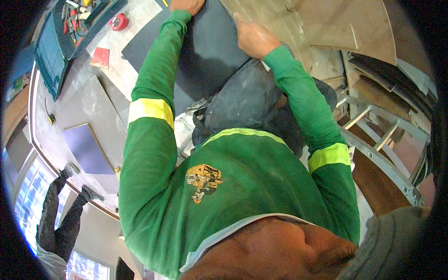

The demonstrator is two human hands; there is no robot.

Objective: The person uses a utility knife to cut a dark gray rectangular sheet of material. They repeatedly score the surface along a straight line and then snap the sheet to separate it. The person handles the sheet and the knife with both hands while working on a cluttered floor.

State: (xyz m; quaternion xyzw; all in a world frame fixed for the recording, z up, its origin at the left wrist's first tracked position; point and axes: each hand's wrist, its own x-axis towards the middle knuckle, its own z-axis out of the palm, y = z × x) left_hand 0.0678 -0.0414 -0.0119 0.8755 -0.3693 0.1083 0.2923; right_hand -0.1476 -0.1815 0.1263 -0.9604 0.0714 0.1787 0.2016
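Note:
A dark grey sheet lies in front of me, its near part by my knees. At the picture's top edge my left hand rests on or just over this sheet; its fingertips are cut off. My right hand is at the sheet's right edge, with its fingers curled in and the thumb side pointing away from me. Whatever it grips, if anything, is hidden. Beside that hand lie pale brown boards, dusty on top.
An opened teal toolbox with hand tools stands at far left, near a red round tape and a red square piece. A bluish panel lies on the floor at left; another person's legs are beyond. A metal ladder lies at right.

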